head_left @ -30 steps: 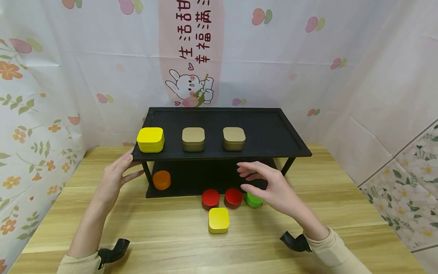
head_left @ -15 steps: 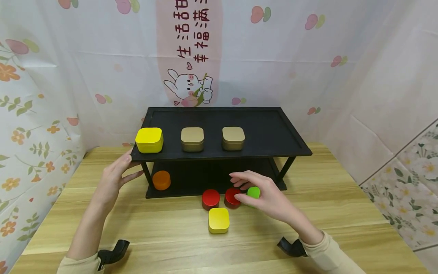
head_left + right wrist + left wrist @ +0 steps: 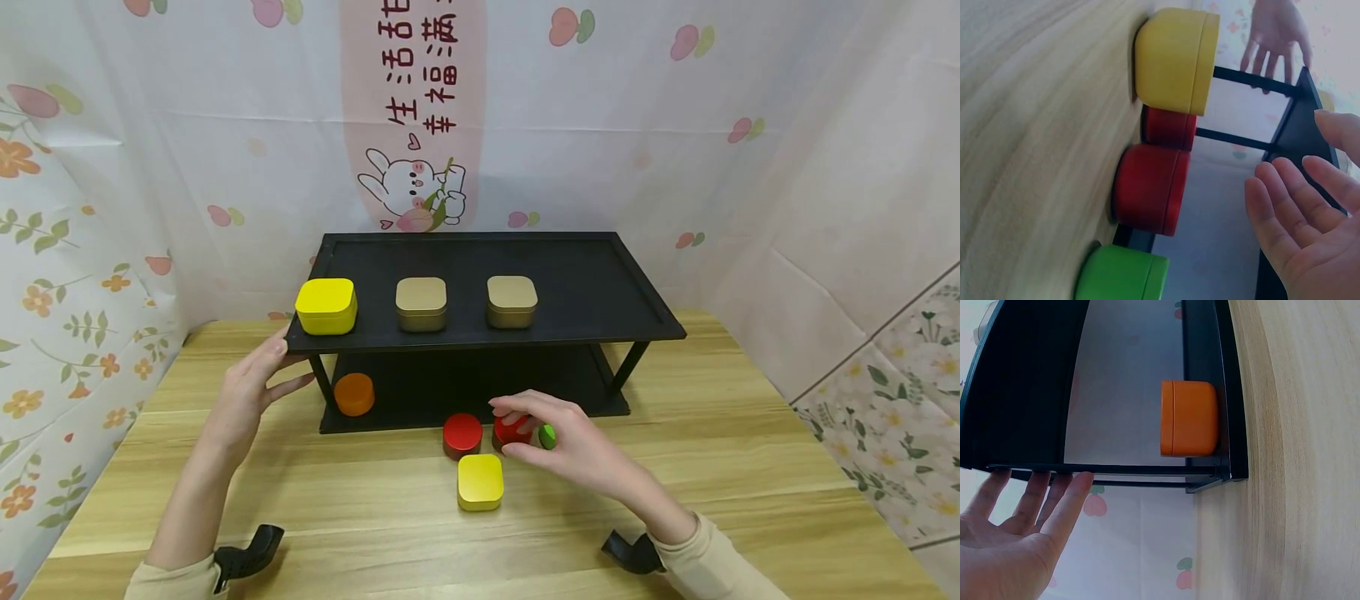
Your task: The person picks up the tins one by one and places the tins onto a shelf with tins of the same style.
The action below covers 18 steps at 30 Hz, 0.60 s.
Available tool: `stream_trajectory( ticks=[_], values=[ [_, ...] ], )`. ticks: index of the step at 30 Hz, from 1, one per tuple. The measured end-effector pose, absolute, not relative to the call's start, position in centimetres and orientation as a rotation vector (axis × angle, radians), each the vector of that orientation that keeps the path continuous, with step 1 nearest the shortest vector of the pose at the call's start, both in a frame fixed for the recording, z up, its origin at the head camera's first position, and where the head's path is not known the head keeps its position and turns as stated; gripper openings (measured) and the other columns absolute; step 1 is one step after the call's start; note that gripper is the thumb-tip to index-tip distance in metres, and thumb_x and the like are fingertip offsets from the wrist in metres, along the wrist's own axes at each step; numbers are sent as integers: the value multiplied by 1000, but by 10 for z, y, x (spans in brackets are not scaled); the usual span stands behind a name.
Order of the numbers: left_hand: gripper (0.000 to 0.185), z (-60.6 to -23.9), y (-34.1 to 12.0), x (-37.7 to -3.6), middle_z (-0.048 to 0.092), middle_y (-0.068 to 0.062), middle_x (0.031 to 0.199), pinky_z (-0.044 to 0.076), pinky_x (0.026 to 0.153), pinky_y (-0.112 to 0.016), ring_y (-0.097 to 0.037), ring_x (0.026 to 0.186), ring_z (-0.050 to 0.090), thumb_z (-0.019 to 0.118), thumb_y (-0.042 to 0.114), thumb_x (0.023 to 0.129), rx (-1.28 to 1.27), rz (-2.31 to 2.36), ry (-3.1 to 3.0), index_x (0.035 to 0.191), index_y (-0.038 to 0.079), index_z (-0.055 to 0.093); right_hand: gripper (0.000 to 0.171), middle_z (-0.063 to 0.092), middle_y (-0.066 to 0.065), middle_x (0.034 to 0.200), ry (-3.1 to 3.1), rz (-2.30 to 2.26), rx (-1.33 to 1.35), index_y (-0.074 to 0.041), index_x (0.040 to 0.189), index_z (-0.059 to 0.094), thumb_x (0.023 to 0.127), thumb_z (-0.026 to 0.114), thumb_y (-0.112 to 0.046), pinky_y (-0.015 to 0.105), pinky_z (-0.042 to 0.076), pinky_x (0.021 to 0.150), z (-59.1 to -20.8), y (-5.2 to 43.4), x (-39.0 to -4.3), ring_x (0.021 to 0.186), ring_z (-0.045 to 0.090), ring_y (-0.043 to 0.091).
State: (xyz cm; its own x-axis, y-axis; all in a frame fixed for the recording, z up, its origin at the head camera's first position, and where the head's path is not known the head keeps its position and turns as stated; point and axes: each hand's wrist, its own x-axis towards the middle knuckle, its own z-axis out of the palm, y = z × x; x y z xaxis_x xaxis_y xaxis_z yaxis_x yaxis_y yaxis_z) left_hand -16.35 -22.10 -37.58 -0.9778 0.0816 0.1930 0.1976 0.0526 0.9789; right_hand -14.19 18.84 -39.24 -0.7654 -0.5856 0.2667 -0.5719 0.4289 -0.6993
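My left hand (image 3: 251,387) rests its fingertips on the left end of a black two-tier rack (image 3: 577,287); in the left wrist view its fingers lie straight along the rack's edge. My right hand (image 3: 566,437) hovers over the right red round tin (image 3: 510,433), fingers spread and nothing between them, also plain in the right wrist view. A green tin (image 3: 547,437) is partly hidden behind this hand. Left of it stand another red round tin (image 3: 462,436) and, nearer me, a yellow square tin (image 3: 480,482).
The rack's top carries a yellow square tin (image 3: 327,307) and two gold square tins (image 3: 422,304). An orange tin (image 3: 354,394) stands on the lower tier at left. A patterned cloth (image 3: 540,167) hangs behind the wooden table (image 3: 360,517).
My right hand has moved left and slightly down, from above the green tin to above the right red tin. My left hand stays at the rack's end.
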Motion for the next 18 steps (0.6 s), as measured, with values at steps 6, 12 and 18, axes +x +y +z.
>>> stream_trajectory(
  ticks=[6,12,18],
  values=[
    [46,-376,-221,-163,56,18,142,61,90,-18,-3,116,61,44,35,111,-295,-2091,-2203,152,15,53,54,69,-1,127,2607,-1251,-1047,-23,139,61,90,81,-13,33,64,82,-396,186,-139,99,69,20],
    [47,-377,-221,-163,56,16,143,62,91,-20,-2,117,62,43,34,111,-315,-2078,-2198,152,12,52,54,68,6,132,2552,-1216,-1069,-19,141,60,91,80,-18,38,64,88,-398,184,-138,106,69,25],
    [46,-377,-222,-164,57,17,141,62,90,-19,-3,117,62,44,34,111,-320,-2092,-2186,151,13,53,54,67,7,134,2547,-1153,-1075,-12,140,61,90,81,-19,36,63,93,-401,181,-136,107,69,24]
  ],
)
